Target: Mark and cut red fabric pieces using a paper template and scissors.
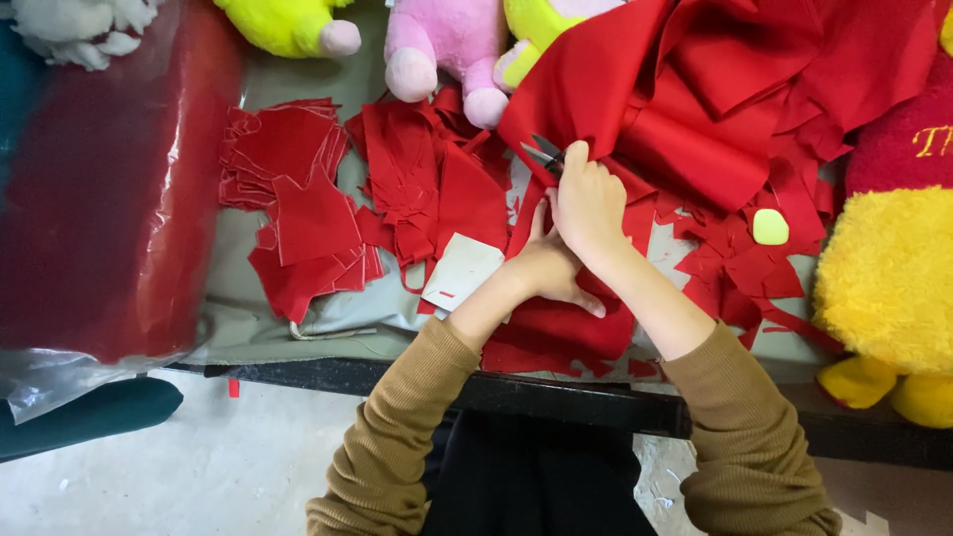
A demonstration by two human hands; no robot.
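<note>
The right hand (588,203) is closed around a pair of scissors (544,154) whose blades bite into the edge of a large red fabric sheet (695,89) at the far side of the worktop (298,328). The left hand (548,266) lies under the right wrist, fingers spread flat on red fabric. A stack of cut red pieces (298,199) lies left, and a yellow plush toy (888,288) right.

A: Cam setup?
B: Single head cam, looking steeply down, close over the right hand (588,203). Table edge (556,392) just below the wrists.
A: Overlap?
B: One view only.
</note>
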